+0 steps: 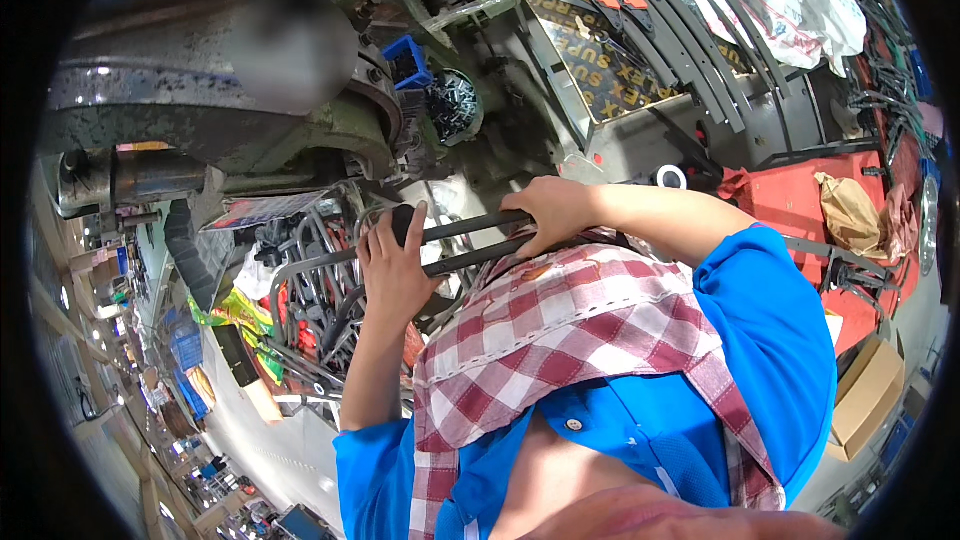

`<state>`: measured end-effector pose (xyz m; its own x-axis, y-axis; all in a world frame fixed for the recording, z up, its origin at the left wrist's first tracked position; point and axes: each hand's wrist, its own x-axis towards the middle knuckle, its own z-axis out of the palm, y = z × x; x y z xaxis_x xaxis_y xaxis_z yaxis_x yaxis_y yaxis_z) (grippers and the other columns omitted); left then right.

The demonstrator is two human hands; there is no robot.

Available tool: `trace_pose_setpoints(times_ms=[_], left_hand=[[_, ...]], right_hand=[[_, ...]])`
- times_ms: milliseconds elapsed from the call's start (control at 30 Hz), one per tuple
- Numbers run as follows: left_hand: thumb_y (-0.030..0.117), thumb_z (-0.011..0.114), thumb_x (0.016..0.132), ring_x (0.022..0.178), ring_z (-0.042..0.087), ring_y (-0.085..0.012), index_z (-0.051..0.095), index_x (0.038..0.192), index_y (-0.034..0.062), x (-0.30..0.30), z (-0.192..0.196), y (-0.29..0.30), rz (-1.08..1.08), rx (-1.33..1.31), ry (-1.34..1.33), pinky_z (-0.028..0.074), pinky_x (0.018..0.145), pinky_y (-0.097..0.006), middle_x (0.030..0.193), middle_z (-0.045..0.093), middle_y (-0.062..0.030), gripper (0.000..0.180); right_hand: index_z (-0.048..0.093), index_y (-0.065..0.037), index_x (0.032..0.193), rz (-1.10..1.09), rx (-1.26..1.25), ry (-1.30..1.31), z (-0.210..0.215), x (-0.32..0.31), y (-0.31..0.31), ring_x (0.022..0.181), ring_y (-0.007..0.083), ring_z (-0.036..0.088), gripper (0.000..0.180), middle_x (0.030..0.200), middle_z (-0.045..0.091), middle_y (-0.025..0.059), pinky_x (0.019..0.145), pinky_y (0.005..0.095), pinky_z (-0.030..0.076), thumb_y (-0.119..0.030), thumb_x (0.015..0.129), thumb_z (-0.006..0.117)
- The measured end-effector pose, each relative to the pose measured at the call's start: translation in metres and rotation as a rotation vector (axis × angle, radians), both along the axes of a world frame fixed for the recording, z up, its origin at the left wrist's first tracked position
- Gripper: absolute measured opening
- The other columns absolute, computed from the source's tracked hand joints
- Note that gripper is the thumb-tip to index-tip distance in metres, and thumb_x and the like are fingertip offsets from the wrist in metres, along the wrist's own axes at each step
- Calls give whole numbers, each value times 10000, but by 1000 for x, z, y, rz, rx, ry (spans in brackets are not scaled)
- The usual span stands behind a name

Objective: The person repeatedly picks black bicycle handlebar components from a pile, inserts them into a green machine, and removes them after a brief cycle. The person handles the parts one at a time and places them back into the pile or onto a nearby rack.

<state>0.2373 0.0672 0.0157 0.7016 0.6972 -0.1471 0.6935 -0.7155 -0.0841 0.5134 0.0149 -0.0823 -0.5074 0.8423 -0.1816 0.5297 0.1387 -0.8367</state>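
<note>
Black bar half behind scarf

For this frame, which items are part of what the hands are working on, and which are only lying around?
In hand:
- bent metal frame, gripped by the left hand and right hand
- pile of similar frames beneath it

Lying about:
- blue bin
- tub of small metal parts
- cardboard box
- red cart
</note>
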Motion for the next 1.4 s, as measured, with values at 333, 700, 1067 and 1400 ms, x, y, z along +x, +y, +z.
trace_pose_setpoints(times_ms=[333, 700, 1067, 1400], left_hand=[[65, 641, 673, 1152, 474, -432, 411, 1424, 66, -25, -34, -18, 210, 44, -103, 359, 1001, -566, 1201, 483, -221, 785], [145, 790, 652, 1080, 491, -421, 373, 1406, 31, -52, -37, -49, 342, -19, 30, 370, 983, -520, 1120, 506, -215, 869], [118, 762, 659, 1041, 494, -408, 405, 1413, -9, -50, -28, -51, 321, 7, -35, 410, 929, -500, 1118, 486, -213, 844], [94, 686, 645, 1026, 488, -407, 469, 1350, -24, -38, -35, -37, 188, -32, -44, 411, 922, -502, 1077, 492, -217, 747]], right_hand=[[670, -23, 1165, -862, 434, -340, -26, 217, 119, 1065, 358, 656, 455, 1105, 681, 220, 905, 430, 527, -336, 836, 687], [684, -75, 1188, -955, -34, -966, -80, 355, 175, 1142, 338, 644, 452, 1193, 680, 198, 980, 430, 509, -336, 824, 746], [718, 37, 1041, -940, -199, -895, -114, 406, 183, 1072, 353, 675, 676, 1130, 693, 235, 915, 409, 523, -586, 781, 747], [667, -14, 991, -1112, 48, -557, -98, 435, 144, 956, 345, 688, 376, 965, 715, 214, 852, 421, 525, -346, 819, 707]])
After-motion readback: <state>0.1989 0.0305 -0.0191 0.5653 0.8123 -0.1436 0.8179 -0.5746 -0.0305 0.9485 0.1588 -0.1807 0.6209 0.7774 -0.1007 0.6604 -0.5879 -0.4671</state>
